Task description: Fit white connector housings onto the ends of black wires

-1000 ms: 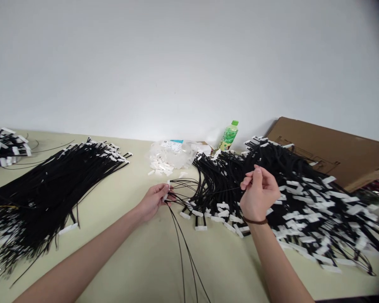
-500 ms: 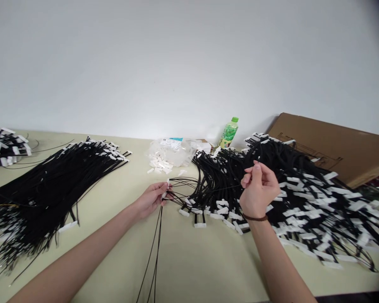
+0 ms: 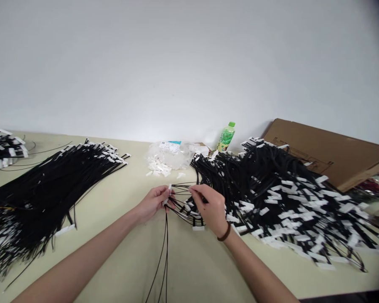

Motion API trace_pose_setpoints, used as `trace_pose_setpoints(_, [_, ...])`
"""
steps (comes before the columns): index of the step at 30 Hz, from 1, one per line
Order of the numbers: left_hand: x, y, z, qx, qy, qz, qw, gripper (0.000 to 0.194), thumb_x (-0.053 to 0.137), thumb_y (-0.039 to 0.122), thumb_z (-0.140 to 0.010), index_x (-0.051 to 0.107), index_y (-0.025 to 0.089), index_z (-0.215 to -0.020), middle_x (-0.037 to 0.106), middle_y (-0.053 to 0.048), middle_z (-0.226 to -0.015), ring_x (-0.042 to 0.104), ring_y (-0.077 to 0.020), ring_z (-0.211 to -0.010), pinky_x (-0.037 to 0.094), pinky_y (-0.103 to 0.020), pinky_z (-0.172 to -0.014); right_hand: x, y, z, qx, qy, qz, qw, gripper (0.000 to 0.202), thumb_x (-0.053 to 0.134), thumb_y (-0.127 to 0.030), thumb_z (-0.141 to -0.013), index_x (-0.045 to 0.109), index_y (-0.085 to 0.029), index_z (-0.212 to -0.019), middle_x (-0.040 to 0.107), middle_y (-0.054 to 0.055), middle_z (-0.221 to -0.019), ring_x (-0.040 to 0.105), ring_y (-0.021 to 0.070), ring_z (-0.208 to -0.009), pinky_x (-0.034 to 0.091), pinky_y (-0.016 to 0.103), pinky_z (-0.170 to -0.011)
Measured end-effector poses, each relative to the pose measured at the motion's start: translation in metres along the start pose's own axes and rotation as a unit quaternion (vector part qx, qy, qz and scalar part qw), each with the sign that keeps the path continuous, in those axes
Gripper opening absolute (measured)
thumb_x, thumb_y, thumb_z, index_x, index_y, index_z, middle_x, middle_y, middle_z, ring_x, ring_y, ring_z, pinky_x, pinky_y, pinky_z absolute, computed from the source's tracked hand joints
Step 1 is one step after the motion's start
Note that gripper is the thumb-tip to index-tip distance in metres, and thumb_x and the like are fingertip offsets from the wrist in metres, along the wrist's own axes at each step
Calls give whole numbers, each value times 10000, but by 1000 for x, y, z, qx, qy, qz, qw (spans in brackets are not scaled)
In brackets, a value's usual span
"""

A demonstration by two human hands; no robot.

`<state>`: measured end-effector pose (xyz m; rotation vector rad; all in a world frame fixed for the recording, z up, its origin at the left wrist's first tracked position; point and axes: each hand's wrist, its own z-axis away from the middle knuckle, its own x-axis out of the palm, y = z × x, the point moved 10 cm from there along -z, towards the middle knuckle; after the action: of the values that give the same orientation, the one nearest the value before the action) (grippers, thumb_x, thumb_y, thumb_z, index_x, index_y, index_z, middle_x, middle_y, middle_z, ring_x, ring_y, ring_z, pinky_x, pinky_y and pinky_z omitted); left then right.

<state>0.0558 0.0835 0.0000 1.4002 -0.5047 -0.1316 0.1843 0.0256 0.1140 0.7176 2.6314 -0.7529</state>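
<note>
Near the middle of the table, my left hand (image 3: 158, 201) pinches a small white connector (image 3: 169, 189) with thin black wires running out of it. Several of these black wires (image 3: 164, 256) hang down toward the front edge, and others spread to the right. My right hand (image 3: 208, 204) is just right of the connector, its thumb and forefinger closed on a thin black wire (image 3: 183, 186). The wires on the right lead toward a large pile of black cables (image 3: 230, 172) with white connectors, which my right hand partly covers.
Behind the hands lie a clear plastic bag (image 3: 185, 156) and loose white connectors (image 3: 159, 167). A green-capped bottle (image 3: 225, 136) leans by the wall. Black cable bundles (image 3: 50, 181) cover the left side. A cardboard piece (image 3: 322, 147) stands at the back right.
My right hand has moved left and down, from over the right cable pile to close beside the connector. My left hand still holds the connector, slightly farther right.
</note>
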Motion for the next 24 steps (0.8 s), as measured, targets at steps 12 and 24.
trace_pose_setpoints(12, [8, -1, 2, 3, -45, -26, 999, 310, 567, 439, -746, 563, 145, -846, 558, -30, -773, 581, -135, -606, 423, -217, -467, 34, 2, 12, -35, -56, 55, 996, 155, 462, -169, -869, 609, -159, -823, 575, 60, -775, 541, 139, -727, 470, 247, -662])
trace_pose_setpoints(24, [9, 2, 2, 9, -45, -23, 999, 311, 560, 437, -754, 573, 129, -799, 583, -50, -752, 564, -126, -600, 428, -208, -470, 39, -14, 16, -96, -96, 66, 989, 147, 485, -159, -858, 598, -150, -765, 575, 43, -724, 531, 131, -692, 446, 238, -617])
